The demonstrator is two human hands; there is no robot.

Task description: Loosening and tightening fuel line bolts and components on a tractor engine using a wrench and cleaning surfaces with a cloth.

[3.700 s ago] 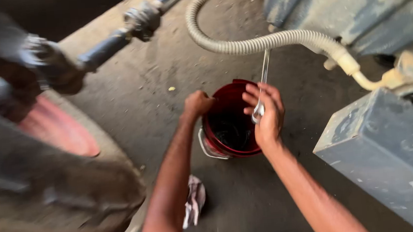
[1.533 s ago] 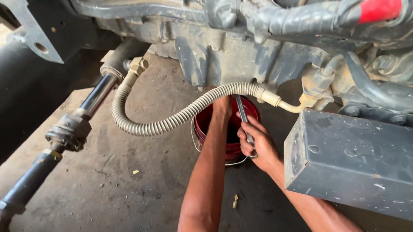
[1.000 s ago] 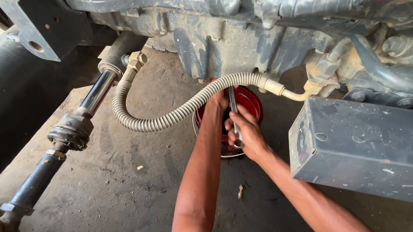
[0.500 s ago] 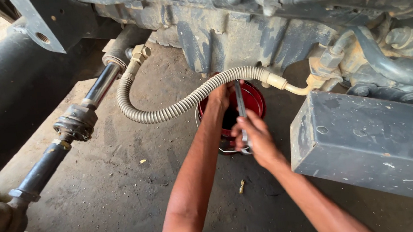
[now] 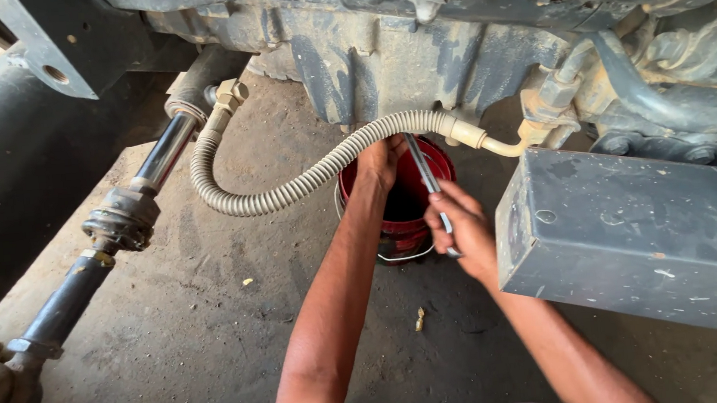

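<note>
Under the ribbed hose, directly over the red bucket, your right hand is closed around the lower end of a slim metal wrench whose shaft angles up toward the engine underside. Your left hand reaches up behind the hose above the bucket's rim; whether its fingers are curled or spread I cannot tell. Expect the wrench to be stiff, fairly heavy and probably oily, so grip it low for leverage. That bucket looks light and easily tipped.
</note>
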